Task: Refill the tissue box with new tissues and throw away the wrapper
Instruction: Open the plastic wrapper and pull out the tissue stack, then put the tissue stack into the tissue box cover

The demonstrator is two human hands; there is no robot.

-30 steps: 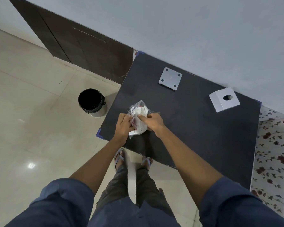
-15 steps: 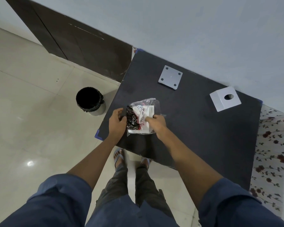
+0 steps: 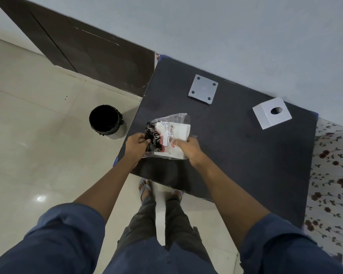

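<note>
Both hands work at the near left corner of the table [image 3: 236, 155], each closed on the tissue pack [image 3: 169, 135]. Left hand [image 3: 136, 146] pinches the dark printed end of the wrapper [image 3: 153, 138], fingers curled tight on the film. Right hand [image 3: 188, 149] clamps the white end, thumb side on the tissues [image 3: 179, 131] through the clear plastic. Pack lies between the two grips, low over the table; cannot tell whether it rests on it. Clear film stands up loose beyond the right grip, so the wrapper looks slack or partly opened, though no tear shows clearly. Step in hand, as I judge it: opening the pack, early in the task. Nothing is in the box yet. Next move likely calls for the two grips to pull apart, the left keeping the film and the right drawing the stack out whole, without crushing or shedding sheets. Left of the left grip and a little beyond it, the bin [image 3: 106, 120] stands on the floor just beside the table, open, in easy reach for the wrapper. Farther beyond the grips, well apart, lies a flat white plate [image 3: 203, 89] with four corner holes, perhaps the box base. Far right of it, the white box [image 3: 271, 113] with its round hole up, near the wall.
</note>
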